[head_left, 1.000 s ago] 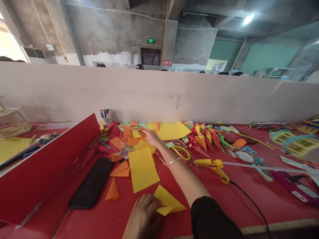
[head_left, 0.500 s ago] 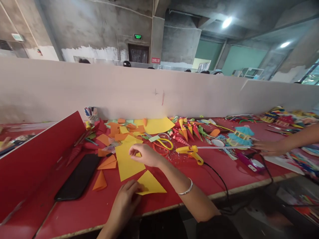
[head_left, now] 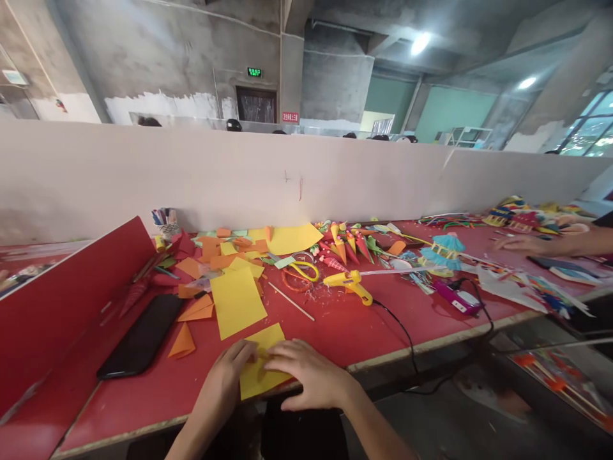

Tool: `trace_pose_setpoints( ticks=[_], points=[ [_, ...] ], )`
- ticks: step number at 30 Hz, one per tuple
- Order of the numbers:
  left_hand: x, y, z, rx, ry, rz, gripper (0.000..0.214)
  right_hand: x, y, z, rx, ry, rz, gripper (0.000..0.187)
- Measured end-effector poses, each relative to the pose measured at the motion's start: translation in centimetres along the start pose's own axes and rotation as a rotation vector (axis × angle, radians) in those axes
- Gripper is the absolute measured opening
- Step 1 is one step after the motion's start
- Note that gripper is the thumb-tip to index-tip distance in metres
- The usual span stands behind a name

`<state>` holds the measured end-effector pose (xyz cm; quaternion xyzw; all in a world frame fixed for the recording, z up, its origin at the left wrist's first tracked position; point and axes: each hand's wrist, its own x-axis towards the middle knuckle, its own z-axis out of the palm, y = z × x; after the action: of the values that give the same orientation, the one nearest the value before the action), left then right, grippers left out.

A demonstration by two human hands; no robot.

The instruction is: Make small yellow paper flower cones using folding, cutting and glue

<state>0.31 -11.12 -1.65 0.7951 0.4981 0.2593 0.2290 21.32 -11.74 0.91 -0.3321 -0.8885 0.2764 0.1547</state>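
A yellow sheet of paper (head_left: 256,383) lies at the table's front edge, between both hands. My left hand (head_left: 223,377) is at its left side, curled fingers closed on the paper and partly hiding it. Over the right part of the sheet reaches my right hand (head_left: 318,377), its fingers stretched out and the thumb apart, fingertips on the paper. Just beyond lies a second yellow sheet (head_left: 237,303), flat on the red table. A thin wooden stick (head_left: 291,301) rests to its right, near a yellow glue gun (head_left: 352,284) with a clear glue stick in it.
A black phone (head_left: 141,335) and an orange folded paper (head_left: 182,342) lie on the left, beside a red divider (head_left: 76,306). Scissors (head_left: 306,271), paper scraps and small paper cones (head_left: 342,246) crowd the back. Another person's hand (head_left: 531,244) is at far right.
My right hand has come down and back onto the yellow paper, which now lies turned and more spread out. The wooden stick has come into view. The other person's hand has moved away.
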Motion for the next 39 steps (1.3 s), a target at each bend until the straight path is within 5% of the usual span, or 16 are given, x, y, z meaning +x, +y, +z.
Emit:
trace_pose_setpoints(
  ticks=[7, 15, 20, 27, 39],
  points=[
    [-0.2, 0.1, -0.6, -0.057, -0.092, 0.130, 0.019, -0.5, 0.2, 1.4, -0.026, 0.209, 0.083, 0.042],
    [-0.2, -0.4, -1.4, -0.043, -0.110, 0.181, 0.011, -0.7, 0.4, 1.5, -0.097, 0.135, 0.034, 0.045],
    [-0.1, -1.1, -2.2, 0.113, -0.108, 0.228, 0.010, -0.4, 0.6, 2.0, -0.187, 0.206, -0.025, 0.025],
    [-1.3, 0.8, -2.4, 0.371, -0.142, 0.227, 0.033, 0.1, 0.2, 4.2, -0.451, 0.323, -0.072, 0.012],
    [-2.3, -1.1, -1.6, 0.334, -0.054, 0.158, 0.017, 0.5, 0.0, 2.4, 0.003, 0.342, 0.122, 0.011]
  ],
)
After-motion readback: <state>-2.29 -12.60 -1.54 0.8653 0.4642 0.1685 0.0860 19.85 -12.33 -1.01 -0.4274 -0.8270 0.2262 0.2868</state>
